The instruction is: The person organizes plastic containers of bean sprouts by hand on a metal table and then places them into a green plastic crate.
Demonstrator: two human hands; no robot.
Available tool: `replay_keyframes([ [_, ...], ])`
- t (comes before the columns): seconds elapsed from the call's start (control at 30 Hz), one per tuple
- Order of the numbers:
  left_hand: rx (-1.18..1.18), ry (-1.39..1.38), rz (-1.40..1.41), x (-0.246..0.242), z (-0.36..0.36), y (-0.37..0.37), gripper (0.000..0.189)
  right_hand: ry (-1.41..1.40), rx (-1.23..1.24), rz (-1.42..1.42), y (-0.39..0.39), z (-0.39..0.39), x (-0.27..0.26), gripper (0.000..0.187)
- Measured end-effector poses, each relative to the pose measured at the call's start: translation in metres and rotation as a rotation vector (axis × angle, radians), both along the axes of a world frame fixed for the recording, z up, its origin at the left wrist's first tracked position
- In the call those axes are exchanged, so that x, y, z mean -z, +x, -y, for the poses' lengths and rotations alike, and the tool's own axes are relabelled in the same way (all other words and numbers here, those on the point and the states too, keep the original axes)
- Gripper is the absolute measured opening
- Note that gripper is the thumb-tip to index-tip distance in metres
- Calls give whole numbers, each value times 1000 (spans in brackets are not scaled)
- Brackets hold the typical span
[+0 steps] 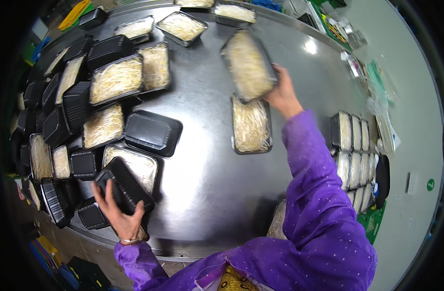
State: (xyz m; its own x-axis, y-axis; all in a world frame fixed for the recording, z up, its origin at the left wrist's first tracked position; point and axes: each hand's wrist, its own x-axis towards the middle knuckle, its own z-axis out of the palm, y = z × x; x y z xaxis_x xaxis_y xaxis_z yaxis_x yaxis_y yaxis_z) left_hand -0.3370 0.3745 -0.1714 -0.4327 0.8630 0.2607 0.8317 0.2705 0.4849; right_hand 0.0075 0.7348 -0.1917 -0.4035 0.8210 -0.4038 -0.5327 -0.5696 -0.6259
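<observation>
My right hand (283, 92) grips the right edge of a black plastic tray of bean sprouts (249, 63), blurred and tilted above the steel table. Below it, partly overlapped in view, lies another wrapped tray of bean sprouts (251, 127). At the lower left, my left hand (120, 212) has its fingers and thumb around a black plastic tray (124, 183) turned on its side, its contents hidden from me. That tray partly covers a film-wrapped tray (143, 163). Near it, an upside-down black tray (152, 132) rests on the table.
Many sprout trays are heaped along the left, including one face-up tray (117, 79). More stand along the far edge, such as one tray (182, 26). Upright rows of trays (345, 131) stand at the right. A tray (278, 222) sits partly behind my right sleeve.
</observation>
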Motion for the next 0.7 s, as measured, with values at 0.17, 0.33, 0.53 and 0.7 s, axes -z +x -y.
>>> replay_keyframes([
  [0.17, -103, 62, -21, 4, 24, -5, 93, -25, 224, 715, 177, 40, 56, 42],
  [0.33, -218, -97, -99, 22, 57, -3, 86, 513, 170, 1367, 188, 57, 72, 63],
  [0.53, -217, 51, 126, 10, 80, 10, 79, 834, 55, 1572, 236, 42, 82, 72],
  [0.7, -20, 400, 933, -10, 61, 89, 82, 666, -165, 2191, 275, 57, 28, 63],
])
